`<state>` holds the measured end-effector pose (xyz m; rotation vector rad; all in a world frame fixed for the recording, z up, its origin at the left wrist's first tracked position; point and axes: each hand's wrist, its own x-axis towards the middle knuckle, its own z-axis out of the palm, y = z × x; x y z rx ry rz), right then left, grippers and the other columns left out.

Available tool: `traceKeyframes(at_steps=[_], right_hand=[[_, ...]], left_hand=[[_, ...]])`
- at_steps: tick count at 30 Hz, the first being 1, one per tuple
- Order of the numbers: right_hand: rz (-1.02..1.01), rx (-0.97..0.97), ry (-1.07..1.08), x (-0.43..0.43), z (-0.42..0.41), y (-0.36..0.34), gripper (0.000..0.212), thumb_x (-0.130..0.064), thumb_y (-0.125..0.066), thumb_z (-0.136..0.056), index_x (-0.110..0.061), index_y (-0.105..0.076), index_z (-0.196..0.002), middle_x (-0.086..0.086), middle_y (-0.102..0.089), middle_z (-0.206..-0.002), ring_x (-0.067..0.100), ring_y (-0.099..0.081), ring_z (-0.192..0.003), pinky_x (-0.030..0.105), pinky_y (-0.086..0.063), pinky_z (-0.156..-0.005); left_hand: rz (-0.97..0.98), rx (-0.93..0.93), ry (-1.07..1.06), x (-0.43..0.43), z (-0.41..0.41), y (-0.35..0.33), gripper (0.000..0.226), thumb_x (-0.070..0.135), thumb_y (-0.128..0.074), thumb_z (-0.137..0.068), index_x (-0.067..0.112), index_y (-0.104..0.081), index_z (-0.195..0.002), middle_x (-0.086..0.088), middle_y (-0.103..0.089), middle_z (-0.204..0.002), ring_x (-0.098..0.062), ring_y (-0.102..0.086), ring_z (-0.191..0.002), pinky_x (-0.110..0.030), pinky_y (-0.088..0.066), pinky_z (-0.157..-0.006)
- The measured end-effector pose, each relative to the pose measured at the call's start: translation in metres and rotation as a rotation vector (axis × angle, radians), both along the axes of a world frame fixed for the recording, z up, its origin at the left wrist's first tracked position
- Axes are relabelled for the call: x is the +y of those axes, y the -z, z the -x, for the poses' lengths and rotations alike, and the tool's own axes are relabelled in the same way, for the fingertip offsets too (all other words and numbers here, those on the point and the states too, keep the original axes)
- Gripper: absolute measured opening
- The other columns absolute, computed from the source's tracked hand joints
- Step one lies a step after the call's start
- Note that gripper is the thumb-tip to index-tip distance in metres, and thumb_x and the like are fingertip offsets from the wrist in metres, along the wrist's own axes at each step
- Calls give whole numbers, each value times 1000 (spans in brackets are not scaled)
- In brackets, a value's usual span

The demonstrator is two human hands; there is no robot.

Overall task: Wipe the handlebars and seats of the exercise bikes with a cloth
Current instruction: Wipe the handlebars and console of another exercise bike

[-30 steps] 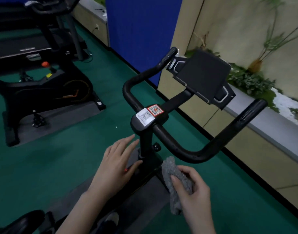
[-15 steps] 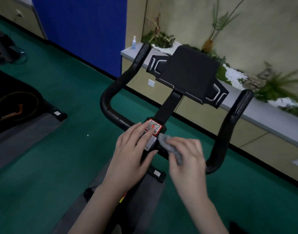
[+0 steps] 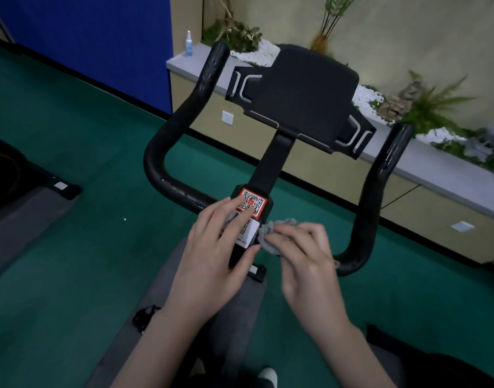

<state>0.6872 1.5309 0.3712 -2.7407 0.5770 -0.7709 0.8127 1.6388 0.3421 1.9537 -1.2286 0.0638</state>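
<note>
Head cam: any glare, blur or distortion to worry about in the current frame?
Head view: dim, flat light with no hard shadows; small glare streaks on the right handlebar arm; wide-angle bend along the ledge; plants at the right edge smeared; QR sticker crisp; left hand, right hand and grey cloth slightly soft.

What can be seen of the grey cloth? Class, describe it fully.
The grey cloth looks soft and fuzzy, bunched into a small wad. The right hand grips it with curled fingers, hiding most of it, and holds it against the middle of the black handlebar, just right of the white label.
</note>
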Motion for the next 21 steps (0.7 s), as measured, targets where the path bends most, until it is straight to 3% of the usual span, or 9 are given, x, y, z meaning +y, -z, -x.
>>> traceKeyframes(at_steps=[4, 8, 13, 16, 19, 21], right_hand=[[-19, 40, 65, -3, 7, -4, 32, 10, -67, -77, -5, -72, -105, 4, -67, -108, 18, -47, -97, 12, -35, -96], [-152, 90, 187, -8, -6, -14, 29, 6, -69, -78, -11, -72, -101, 0, -70, -95, 19, -55, -90, 7, -34, -83], [-756, 355, 301, -39, -43, -45, 18, -9, -59, -89, -23, -66, -82, 11, -68, -70, 15, -59, -48, 20, -47, -45], [-801, 434, 175, -47, -38, -52, 13, -12, -61, -90, -20, -68, -84, 15, -69, -70, 27, -63, -53, 29, -53, -52], [-708, 386, 96, -36, -25, -47, 9, -23, -66, -88, -23, -70, -97, -6, -65, -69, 9, -60, -53, 19, -50, -55], [-548, 308, 107, -29, -21, -35, 20, -32, -65, -88, -22, -73, -104, -10, -63, -86, 10, -61, -78, 21, -48, -75]], left_hand=[[-4, 2, 11, 1, -1, 0, 51, 34, -59, -90, 14, -49, -135, 2, -42, -143, -16, -34, -134, -41, -35, -108], [-1, 6, 10, 2, -1, 0, 51, 35, -58, -89, 15, -48, -136, 3, -41, -144, -17, -34, -135, -43, -37, -107], [-10, 8, 19, 3, -2, 1, 52, 37, -57, -90, 17, -48, -137, 4, -41, -144, -17, -33, -136, -43, -37, -106], [-12, 11, 21, 3, -2, 1, 52, 38, -56, -90, 17, -48, -137, 6, -40, -145, -16, -32, -136, -42, -36, -107], [3, 25, 26, 3, -1, 1, 52, 38, -56, -90, 18, -48, -137, 6, -40, -144, -15, -32, -136, -41, -35, -108], [11, 30, 27, 3, -1, 1, 52, 37, -58, -89, 18, -48, -137, 6, -40, -144, -16, -32, -136, -42, -36, -108]])
